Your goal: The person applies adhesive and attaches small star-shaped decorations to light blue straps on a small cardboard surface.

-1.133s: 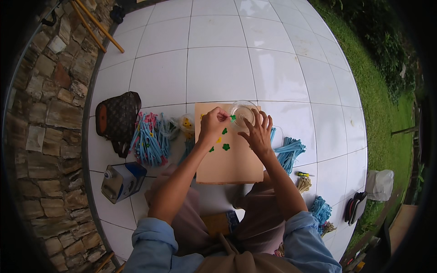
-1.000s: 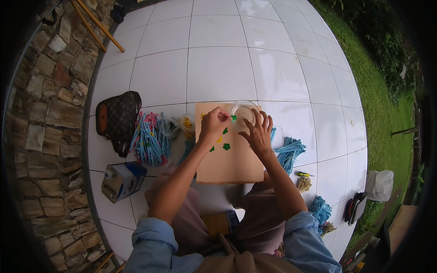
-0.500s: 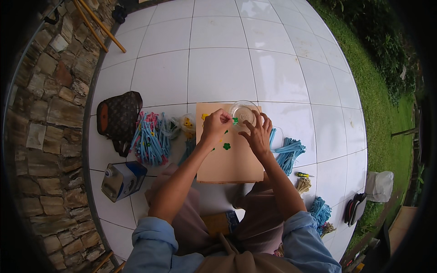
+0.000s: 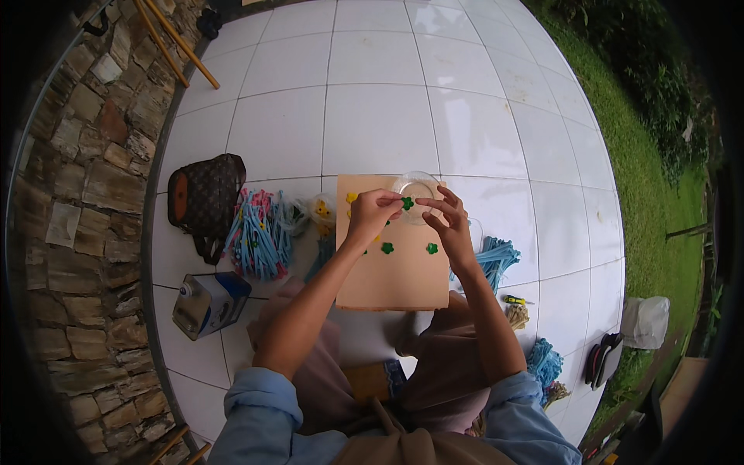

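A tan board rests on my lap, on the white tiled floor. Small green flower-shaped pieces lie on it, another further right, and a yellow one near its far left corner. My left hand pinches a small green piece between thumb and finger, over a clear round dish at the board's far edge. My right hand is beside it, with its fingertips meeting the same green piece.
A bundle of blue and pink strips lies left of the board, beside a brown patterned bag and a blue box. More blue strips lie on the right. A stone wall runs along the left, and grass on the right.
Both hands have lifted slightly from the board toward the clear dish. The left hand now holds a green piece up by the right fingertips.
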`<state>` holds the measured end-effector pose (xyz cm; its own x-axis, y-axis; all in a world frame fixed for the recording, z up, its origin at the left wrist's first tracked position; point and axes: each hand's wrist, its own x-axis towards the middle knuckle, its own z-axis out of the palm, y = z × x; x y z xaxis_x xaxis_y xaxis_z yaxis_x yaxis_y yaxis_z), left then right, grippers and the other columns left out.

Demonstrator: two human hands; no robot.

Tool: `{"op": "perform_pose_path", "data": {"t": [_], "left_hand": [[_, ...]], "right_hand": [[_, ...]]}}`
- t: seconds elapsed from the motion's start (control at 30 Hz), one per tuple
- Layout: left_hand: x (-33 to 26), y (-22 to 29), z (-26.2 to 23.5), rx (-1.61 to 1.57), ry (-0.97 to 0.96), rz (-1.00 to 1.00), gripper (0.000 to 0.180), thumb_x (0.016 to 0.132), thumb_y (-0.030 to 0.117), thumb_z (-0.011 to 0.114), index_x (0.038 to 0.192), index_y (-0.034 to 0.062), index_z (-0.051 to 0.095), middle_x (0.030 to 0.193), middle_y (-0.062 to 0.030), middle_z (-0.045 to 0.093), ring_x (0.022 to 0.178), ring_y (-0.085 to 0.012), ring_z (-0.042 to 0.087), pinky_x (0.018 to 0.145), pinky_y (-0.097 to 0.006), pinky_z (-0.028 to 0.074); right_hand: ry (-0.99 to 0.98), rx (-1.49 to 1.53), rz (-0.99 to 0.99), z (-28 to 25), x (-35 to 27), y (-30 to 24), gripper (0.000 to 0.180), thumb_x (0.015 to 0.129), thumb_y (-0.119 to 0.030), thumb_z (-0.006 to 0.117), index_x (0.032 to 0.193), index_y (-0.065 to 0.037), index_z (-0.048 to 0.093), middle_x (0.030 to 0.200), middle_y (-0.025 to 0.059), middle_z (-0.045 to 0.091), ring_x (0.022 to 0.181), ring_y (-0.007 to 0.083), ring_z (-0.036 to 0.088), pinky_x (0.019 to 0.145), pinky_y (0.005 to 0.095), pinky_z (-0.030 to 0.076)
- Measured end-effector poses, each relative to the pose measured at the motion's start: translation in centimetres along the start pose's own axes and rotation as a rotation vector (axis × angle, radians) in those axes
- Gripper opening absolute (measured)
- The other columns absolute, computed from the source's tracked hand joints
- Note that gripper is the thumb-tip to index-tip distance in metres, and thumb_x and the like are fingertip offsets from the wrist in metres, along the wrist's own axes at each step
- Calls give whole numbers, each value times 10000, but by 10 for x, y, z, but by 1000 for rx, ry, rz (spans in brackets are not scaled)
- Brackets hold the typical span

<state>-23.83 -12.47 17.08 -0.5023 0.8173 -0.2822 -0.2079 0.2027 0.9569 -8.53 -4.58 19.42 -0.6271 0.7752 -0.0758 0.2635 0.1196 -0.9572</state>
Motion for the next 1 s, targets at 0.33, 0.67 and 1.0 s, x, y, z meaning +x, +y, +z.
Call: {"op": "perform_pose_path", "data": {"t": [0.33,0.67,1.0], "left_hand": [[-9,17,4,-125,-69,-115,232,815,69,594,999,-72,579,899,-126,630,797,-166,629,743,-245,514],[-12,18,3,-321,-159,-179,250,845,76,561,1049,-70,551,977,-115,599,886,-178,608,838,-256,490],[-16,19,2,-399,-206,-189,254,861,74,541,1081,-54,537,1003,-84,580,936,-150,576,877,-236,471]], "right_hand": [[215,-592,-404,10,-8,-6,325,678,-55,663,965,-206,670,1290,102,380,1157,334,293,980,425,260],[335,-806,-574,18,-12,-17,239,680,-70,636,902,-155,658,1266,71,418,1156,313,332,977,456,246],[470,-917,-762,17,-8,-19,148,699,-115,616,839,-157,635,1183,44,482,1111,255,377,962,452,280]]}}
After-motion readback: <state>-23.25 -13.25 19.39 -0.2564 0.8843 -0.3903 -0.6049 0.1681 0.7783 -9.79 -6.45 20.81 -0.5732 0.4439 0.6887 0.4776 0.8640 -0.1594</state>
